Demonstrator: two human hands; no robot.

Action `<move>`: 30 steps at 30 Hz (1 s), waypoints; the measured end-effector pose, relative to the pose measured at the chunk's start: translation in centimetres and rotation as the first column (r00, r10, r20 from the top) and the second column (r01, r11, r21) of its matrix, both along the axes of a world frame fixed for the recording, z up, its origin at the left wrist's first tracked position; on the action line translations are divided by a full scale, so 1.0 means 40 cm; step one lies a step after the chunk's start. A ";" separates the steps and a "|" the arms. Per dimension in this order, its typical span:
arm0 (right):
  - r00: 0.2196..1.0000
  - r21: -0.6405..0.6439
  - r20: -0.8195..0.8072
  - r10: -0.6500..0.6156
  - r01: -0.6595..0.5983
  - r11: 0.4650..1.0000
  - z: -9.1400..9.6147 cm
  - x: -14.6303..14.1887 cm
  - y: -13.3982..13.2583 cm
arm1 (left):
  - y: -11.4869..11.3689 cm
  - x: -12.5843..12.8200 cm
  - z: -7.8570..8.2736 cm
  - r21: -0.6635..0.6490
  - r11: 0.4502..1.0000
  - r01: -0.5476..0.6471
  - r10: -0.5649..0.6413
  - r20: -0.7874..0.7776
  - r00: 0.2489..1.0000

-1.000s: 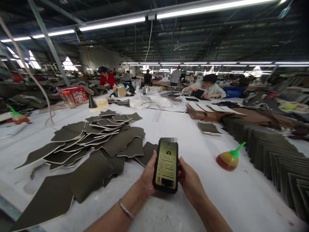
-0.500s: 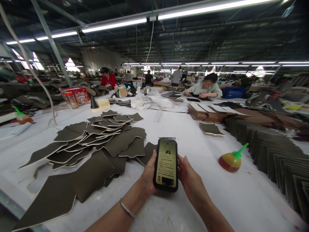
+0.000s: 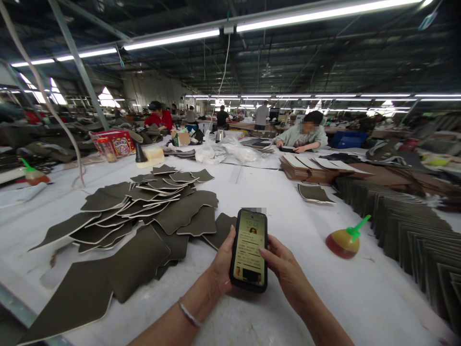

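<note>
White counter (image 3: pixel 266 187) spreads under fluorescent lights in a large workshop. Nearest, the left hand (image 3: pixel 220 264) grasps a black-cased phone (image 3: pixel 249 259), its screen lit, above the counter. At the phone's 4 o'clock, the right hand (image 3: pixel 286 269) has its thumb over the screen; whether it grips too, I cannot tell. Dark cut pieces (image 3: pixel 135 259) overlap toward 9 and 10 o'clock; a green-spouted bottle (image 3: pixel 344 242) stands at 3. Farther, brown stacked sheets (image 3: pixel 306 170) lie toward 1, crumpled clear plastic (image 3: pixel 230 149) at 12.
</note>
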State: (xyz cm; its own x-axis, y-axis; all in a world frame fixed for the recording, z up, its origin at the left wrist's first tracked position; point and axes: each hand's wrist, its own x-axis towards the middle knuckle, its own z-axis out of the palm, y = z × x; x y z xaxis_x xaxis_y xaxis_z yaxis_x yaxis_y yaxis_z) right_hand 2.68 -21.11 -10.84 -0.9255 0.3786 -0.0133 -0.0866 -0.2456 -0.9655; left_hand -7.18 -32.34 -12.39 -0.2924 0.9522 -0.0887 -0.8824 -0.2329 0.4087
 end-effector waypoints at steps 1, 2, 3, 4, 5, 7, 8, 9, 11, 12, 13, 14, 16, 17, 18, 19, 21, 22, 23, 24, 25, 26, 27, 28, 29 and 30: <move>1.000 0.006 -0.001 0.001 -0.001 1.000 -0.001 -0.001 0.001 | 0.000 0.000 0.001 0.006 1.000 0.002 -0.002 -0.004 1.000; 1.000 0.012 -0.004 0.002 -0.002 1.000 -0.002 -0.003 0.002 | 0.000 0.001 0.001 0.010 1.000 0.002 -0.002 -0.007 1.000; 1.000 0.017 -0.006 0.003 -0.003 1.000 -0.003 -0.003 0.003 | 0.000 0.001 0.000 0.013 1.000 0.001 -0.001 -0.009 1.000; 1.000 0.022 -0.008 0.005 -0.004 1.000 -0.003 -0.004 0.003 | 0.000 0.001 -0.001 0.014 1.000 0.001 -0.001 -0.011 1.000; 1.000 0.027 -0.009 0.006 -0.005 1.000 -0.002 -0.004 0.003 | 0.000 0.000 -0.002 0.015 1.000 0.004 -0.003 -0.012 1.000; 1.000 0.037 -0.012 0.008 -0.008 0.999 0.000 -0.003 0.002 | 0.001 0.000 -0.005 0.018 1.000 0.013 -0.013 -0.015 1.000; 1.000 0.041 -0.012 0.009 -0.008 0.999 0.002 -0.003 0.001 | 0.001 0.000 -0.006 0.021 1.000 0.018 -0.018 -0.020 1.000; 1.000 0.044 -0.012 0.009 -0.009 0.999 0.003 -0.002 0.001 | 0.001 -0.001 -0.007 0.022 1.000 0.021 -0.020 -0.027 0.999; 1.000 0.049 -0.013 0.011 -0.010 0.999 0.003 -0.002 0.000 | 0.001 -0.001 -0.009 0.017 1.000 0.020 -0.019 -0.042 0.999; 1.000 0.052 -0.014 0.012 -0.011 0.999 0.003 -0.002 0.001 | 0.001 -0.001 -0.009 0.015 1.000 0.020 -0.020 -0.051 0.999; 1.000 0.054 -0.016 0.013 -0.012 0.998 0.001 -0.002 0.001 | 0.001 -0.001 -0.010 0.016 1.000 0.022 -0.021 -0.059 0.998; 1.000 0.059 -0.018 0.015 -0.013 0.998 -0.001 -0.002 0.003 | 0.001 -0.001 -0.010 0.018 1.000 0.025 -0.024 -0.065 0.998; 1.000 0.069 -0.020 0.015 -0.013 0.998 -0.005 -0.003 0.006 | 0.002 0.000 -0.009 0.021 0.999 0.032 -0.031 -0.070 0.997; 1.000 0.075 -0.021 0.012 -0.011 0.997 -0.007 -0.003 0.007 | 0.002 0.000 -0.009 0.019 0.999 0.034 -0.032 -0.068 0.997; 1.000 0.080 -0.023 0.010 -0.008 0.997 -0.009 -0.003 0.008 | 0.001 0.001 -0.009 0.014 0.999 0.034 -0.033 -0.064 0.997; 1.000 0.085 -0.024 0.007 -0.005 0.996 -0.010 -0.003 0.009 | 0.001 0.002 -0.009 0.009 0.999 0.031 -0.030 -0.060 0.998; 1.000 0.092 -0.026 -0.001 0.003 0.996 -0.011 -0.003 0.010 | 0.001 0.003 -0.009 0.003 1.000 0.024 -0.024 -0.055 0.998; 1.000 0.096 -0.026 -0.005 0.008 0.995 -0.010 -0.003 0.009 | 0.001 0.003 -0.010 0.001 1.000 0.021 -0.021 -0.054 0.998; 1.000 0.100 -0.027 -0.012 0.015 0.995 -0.010 -0.003 0.009 | 0.001 0.003 -0.011 0.001 1.000 0.018 -0.018 -0.055 0.998; 0.999 0.104 -0.027 -0.020 0.023 0.994 -0.010 -0.003 0.009 | 0.001 0.003 -0.012 0.001 1.000 0.018 -0.017 -0.056 0.998; 0.999 0.108 -0.028 -0.029 0.031 0.994 -0.010 -0.003 0.009 | 0.001 0.003 -0.014 0.001 1.000 0.019 -0.019 -0.057 0.998; 0.999 0.112 -0.030 -0.036 0.039 0.993 -0.010 -0.003 0.009 | 0.002 0.004 -0.015 -0.002 1.000 0.019 -0.019 -0.060 0.998; 0.999 0.114 -0.031 -0.041 0.045 0.992 -0.009 -0.004 0.009 | 0.002 0.004 -0.016 -0.005 1.000 0.018 -0.019 -0.064 0.998; 0.998 0.116 -0.032 -0.046 0.049 0.992 -0.009 -0.004 0.009 | 0.002 0.004 -0.017 -0.010 1.000 0.017 -0.017 -0.066 0.998; 0.998 0.116 -0.032 -0.048 0.052 0.992 -0.008 -0.004 0.009 | 0.002 0.004 -0.017 -0.014 1.000 0.016 -0.016 -0.066 0.998; 0.998 0.116 -0.031 -0.050 0.053 0.992 -0.007 -0.004 0.009 | 0.002 0.005 -0.017 -0.016 1.000 0.014 -0.015 -0.064 0.998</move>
